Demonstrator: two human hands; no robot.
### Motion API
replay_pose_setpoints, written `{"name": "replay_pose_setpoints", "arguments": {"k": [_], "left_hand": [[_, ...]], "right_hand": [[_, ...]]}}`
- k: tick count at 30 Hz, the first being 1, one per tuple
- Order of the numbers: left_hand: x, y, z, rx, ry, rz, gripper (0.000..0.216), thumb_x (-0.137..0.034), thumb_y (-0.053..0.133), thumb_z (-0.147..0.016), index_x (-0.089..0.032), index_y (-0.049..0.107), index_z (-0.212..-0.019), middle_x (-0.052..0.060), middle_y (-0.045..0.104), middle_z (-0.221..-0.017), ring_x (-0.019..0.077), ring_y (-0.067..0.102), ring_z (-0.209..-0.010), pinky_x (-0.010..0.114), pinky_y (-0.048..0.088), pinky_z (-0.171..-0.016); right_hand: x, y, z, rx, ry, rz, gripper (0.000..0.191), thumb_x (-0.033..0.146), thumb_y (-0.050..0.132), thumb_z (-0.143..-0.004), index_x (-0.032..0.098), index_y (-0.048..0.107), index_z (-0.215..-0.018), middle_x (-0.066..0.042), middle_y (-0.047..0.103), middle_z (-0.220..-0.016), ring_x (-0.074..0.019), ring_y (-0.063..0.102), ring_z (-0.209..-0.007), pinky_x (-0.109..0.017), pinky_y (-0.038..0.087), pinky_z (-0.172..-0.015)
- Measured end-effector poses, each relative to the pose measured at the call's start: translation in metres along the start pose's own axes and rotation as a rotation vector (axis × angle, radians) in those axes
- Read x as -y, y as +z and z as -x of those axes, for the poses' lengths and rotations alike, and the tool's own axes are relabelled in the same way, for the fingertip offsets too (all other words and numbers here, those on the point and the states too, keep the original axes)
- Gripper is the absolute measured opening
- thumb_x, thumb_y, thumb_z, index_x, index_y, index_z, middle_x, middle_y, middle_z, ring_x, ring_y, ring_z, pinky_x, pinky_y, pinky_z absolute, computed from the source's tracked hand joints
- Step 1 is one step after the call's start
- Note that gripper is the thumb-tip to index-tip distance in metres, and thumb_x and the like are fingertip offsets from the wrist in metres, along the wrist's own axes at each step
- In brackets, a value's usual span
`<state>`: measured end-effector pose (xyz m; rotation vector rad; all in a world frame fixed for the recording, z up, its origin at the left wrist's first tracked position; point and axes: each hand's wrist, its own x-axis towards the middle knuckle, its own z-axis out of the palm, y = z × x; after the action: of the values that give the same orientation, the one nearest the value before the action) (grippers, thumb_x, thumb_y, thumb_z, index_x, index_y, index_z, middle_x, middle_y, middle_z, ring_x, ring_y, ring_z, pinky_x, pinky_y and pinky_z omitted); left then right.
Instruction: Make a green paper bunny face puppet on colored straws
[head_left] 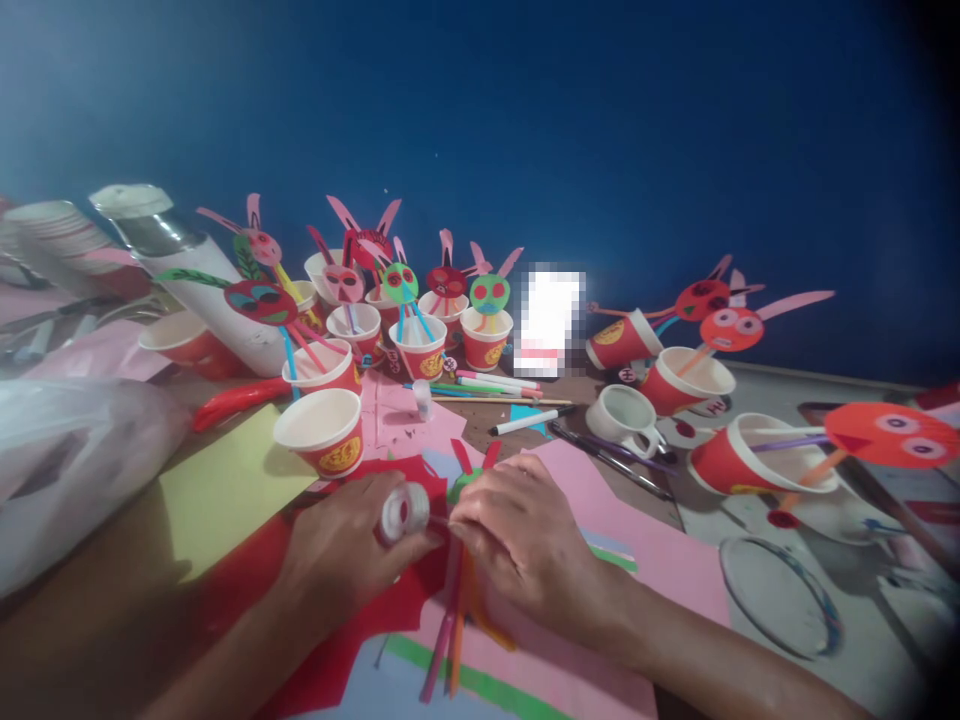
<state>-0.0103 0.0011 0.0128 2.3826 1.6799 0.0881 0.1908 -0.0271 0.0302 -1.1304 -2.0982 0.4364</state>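
Note:
My left hand [341,535] is closed around a small white bottle [405,512], tipped so its round end faces me. My right hand [517,525] is pinched, its fingertips close to the bottle. A thin pale stick [441,521] shows between the bottle and those fingertips; most of it is hidden. Under my right hand lies a green paper face [463,485] with red ears, partly covered by the fingers. Pink and orange strips [455,630] run down from it towards me. Red paper [375,610] and pink paper [600,660] lie beneath my hands.
Red paper cups [416,355] with paper rabbit faces stand along the back. A plain-topped cup [321,430] is near my left hand. Markers [532,420], a small white cap [422,398], a white mug [626,418] and a tipped cup [757,455] lie beyond and right.

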Motion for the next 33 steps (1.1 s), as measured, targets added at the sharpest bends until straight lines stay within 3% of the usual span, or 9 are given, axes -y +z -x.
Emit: {"name": "replay_pose_setpoints", "arguments": {"k": [6,14,19,24,33], "left_hand": [[0.010,0.010,0.003,-0.031,0.039,0.003,0.047,-0.054,0.052,-0.076,-0.021,0.053,-0.109,0.011,0.066,-0.102,0.0297,0.062,-0.095,0.040,0.049,-0.072],[0.014,0.009,0.005,-0.125,0.192,0.084,0.056,-0.040,0.063,-0.070,-0.017,0.050,-0.120,0.017,0.060,-0.116,0.0346,0.055,-0.108,0.048,0.049,-0.081],[0.009,-0.006,0.006,-0.192,0.321,0.338,0.043,-0.024,0.063,-0.072,-0.019,0.055,-0.114,0.012,0.062,-0.113,0.0266,0.055,-0.108,0.041,0.044,-0.093],[-0.002,-0.025,0.002,-0.111,0.197,0.623,0.024,-0.017,0.062,-0.070,-0.020,0.063,-0.094,0.005,0.066,-0.103,0.0195,0.060,-0.096,0.030,0.046,-0.087],[-0.016,-0.037,-0.006,-0.029,0.163,0.746,0.017,-0.011,0.047,-0.065,-0.020,0.061,-0.068,0.000,0.064,-0.075,0.0170,0.060,-0.076,0.026,0.047,-0.072]], "right_hand": [[-0.005,0.008,0.005,0.075,-0.073,0.114,0.017,0.015,0.043,-0.089,0.018,0.057,-0.080,-0.001,0.063,-0.077,-0.0137,0.053,-0.075,-0.033,0.028,-0.072],[0.002,0.004,-0.003,0.116,-0.079,0.148,0.015,0.015,0.043,-0.089,0.018,0.056,-0.083,0.000,0.061,-0.078,-0.0147,0.051,-0.074,-0.034,0.027,-0.073],[0.005,-0.002,-0.017,0.158,-0.073,0.212,0.014,0.021,0.044,-0.089,0.019,0.055,-0.082,0.001,0.059,-0.076,-0.0143,0.048,-0.071,-0.035,0.027,-0.078],[0.008,-0.007,-0.032,0.238,-0.092,0.239,0.012,0.017,0.046,-0.084,0.018,0.054,-0.076,0.000,0.059,-0.074,-0.0143,0.048,-0.069,-0.033,0.027,-0.072],[0.017,-0.010,-0.043,0.284,-0.147,0.290,0.010,0.017,0.046,-0.081,0.017,0.056,-0.078,-0.003,0.062,-0.078,-0.0165,0.051,-0.072,-0.035,0.027,-0.077]]}}
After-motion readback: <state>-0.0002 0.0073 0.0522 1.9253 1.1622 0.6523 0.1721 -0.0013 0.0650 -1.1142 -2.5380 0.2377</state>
